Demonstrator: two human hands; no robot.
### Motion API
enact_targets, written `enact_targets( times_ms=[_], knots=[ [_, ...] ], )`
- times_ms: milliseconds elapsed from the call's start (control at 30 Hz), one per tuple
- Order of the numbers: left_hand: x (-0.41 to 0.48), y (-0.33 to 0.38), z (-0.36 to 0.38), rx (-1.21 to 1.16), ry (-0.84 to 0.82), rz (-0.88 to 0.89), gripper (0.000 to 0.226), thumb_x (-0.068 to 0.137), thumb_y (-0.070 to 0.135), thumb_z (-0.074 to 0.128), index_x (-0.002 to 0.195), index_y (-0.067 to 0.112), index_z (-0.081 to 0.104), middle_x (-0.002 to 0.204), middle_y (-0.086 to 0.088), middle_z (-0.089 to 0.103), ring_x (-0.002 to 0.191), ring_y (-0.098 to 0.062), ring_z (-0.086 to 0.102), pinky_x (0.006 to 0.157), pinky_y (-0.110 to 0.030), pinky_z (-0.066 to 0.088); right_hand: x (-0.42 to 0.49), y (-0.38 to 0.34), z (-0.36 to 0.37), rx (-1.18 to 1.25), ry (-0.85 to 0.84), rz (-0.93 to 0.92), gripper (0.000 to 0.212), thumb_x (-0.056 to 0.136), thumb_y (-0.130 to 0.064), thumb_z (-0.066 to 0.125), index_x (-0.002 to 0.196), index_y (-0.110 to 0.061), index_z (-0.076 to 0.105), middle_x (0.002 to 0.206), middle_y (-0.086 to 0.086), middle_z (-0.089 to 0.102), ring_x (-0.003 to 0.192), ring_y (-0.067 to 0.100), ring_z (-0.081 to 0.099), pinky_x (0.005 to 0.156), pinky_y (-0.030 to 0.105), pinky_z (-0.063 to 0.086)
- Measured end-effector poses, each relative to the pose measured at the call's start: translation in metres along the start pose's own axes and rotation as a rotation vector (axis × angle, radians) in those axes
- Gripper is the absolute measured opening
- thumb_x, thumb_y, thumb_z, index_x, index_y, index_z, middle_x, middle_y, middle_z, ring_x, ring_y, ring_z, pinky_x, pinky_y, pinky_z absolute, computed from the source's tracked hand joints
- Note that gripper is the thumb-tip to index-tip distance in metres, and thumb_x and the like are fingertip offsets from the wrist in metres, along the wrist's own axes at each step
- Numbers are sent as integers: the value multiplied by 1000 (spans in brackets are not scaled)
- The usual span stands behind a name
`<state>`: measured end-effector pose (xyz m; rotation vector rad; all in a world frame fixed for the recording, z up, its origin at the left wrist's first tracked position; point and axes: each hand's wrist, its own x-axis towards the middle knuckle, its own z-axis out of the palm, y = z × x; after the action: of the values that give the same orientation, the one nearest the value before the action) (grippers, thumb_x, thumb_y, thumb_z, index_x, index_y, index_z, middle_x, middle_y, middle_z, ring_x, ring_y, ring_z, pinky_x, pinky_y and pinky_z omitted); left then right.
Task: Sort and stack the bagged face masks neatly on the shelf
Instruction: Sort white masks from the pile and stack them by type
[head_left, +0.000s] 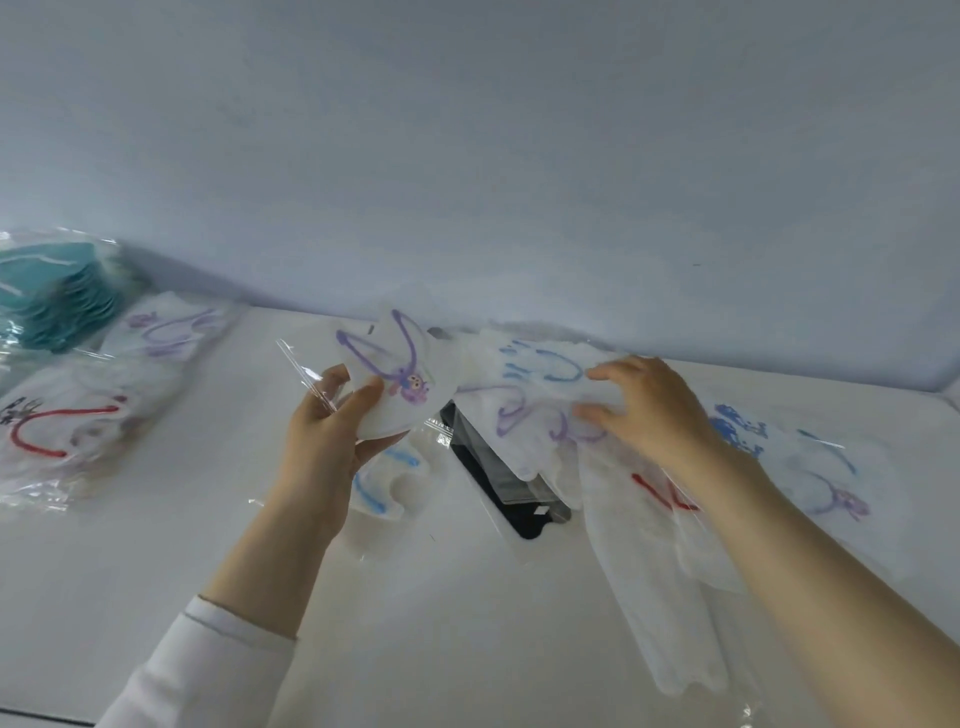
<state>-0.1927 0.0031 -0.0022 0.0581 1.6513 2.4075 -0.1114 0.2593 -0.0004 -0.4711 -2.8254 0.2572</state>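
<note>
My left hand (332, 421) grips a clear-bagged white mask with purple ear loops (387, 374), held just above the white shelf (208, 519). My right hand (649, 410) rests with spread fingers on a loose heap of bagged white masks (540, 405) with blue, purple and red loops at the centre right. A bagged mask with blue loops (384, 483) lies under my left hand. At the left lie a bag with red loops (57, 426) and one with purple loops (171, 327).
A bag of teal masks (52, 296) sits at the far left against the pale back wall (467, 156). A black bagged item (498, 473) lies partly under the heap. More bagged masks (831, 483) spread to the right.
</note>
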Motion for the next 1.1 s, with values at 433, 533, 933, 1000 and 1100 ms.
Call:
enact_targets(
  times_ms=[433, 533, 933, 1000, 1100],
  knots=[
    [-10, 9, -5, -59, 58, 86, 23, 93, 3, 51, 81, 22, 54, 65, 11, 69, 67, -7, 68, 61, -26, 59, 4, -38, 29, 146, 121, -525, 20, 80, -32, 63, 87, -20, 77, 110, -1, 69, 115, 24, 58, 93, 36, 43],
    [-11, 16, -12, -77, 61, 127, 21, 93, 3, 50, 83, 21, 55, 66, 12, 69, 66, -5, 68, 61, -25, 59, -2, -46, 12, 408, 234, -391, 20, 83, -27, 62, 89, -13, 77, 95, -7, 69, 96, 9, 61, 85, 17, 43],
    [-26, 15, 19, -126, -55, 178, 20, 93, 4, 49, 88, 18, 61, 86, 2, 70, 79, -11, 68, 65, -23, 57, -21, -5, -44, 1134, 377, 431, 12, 94, -23, 53, 92, -16, 62, 83, -10, 64, 80, 11, 59, 61, 22, 51],
    [-32, 6, 29, -123, -76, 149, 20, 93, 4, 50, 84, 19, 59, 94, -2, 67, 85, -14, 67, 64, -22, 56, -28, 3, -44, 1201, 376, 526, 12, 95, -20, 51, 93, -13, 61, 88, -3, 63, 83, 16, 59, 60, 23, 51],
    [-37, -8, 41, -129, -77, 63, 11, 92, 6, 53, 95, 13, 60, 111, -11, 64, 97, -21, 63, 69, -27, 59, -40, 13, -44, 1274, 404, 609, 15, 97, -19, 48, 93, -11, 61, 97, 6, 61, 81, 21, 59, 56, 24, 55]
  ],
)
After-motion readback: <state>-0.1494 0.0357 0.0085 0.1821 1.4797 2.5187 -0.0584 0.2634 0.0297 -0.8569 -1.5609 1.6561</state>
